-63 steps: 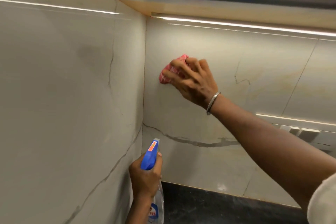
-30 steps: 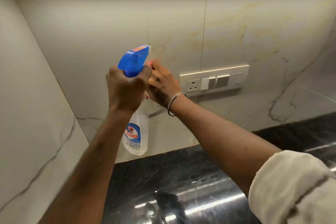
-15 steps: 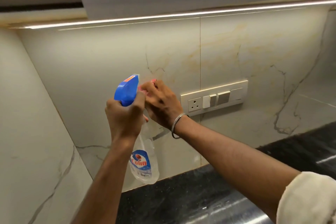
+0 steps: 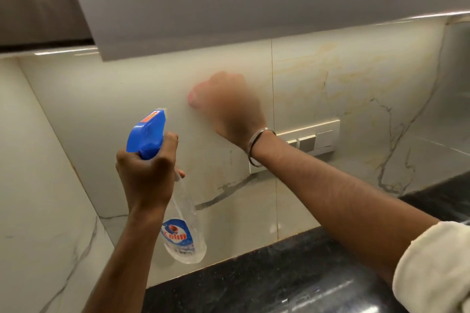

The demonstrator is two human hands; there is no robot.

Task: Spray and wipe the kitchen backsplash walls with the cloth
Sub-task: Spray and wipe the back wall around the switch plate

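Right hand (image 4: 229,107) gone up from clear blue-headed spray bottle (image 4: 183,231), fingers holding pink cloth (image 4: 197,95), rubs beige marble backsplash wall (image 4: 330,89); left hand (image 4: 147,175) fingers grip bottle neck. Spray done, wiping begun.

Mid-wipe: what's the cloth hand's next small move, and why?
Probably sweep the pink cloth rightward across the beige marble-look backsplash, stopping before the white switch plate: the right hand presses it left of the tile seam, the left hand holds the blue-capped clear spray bottle back.
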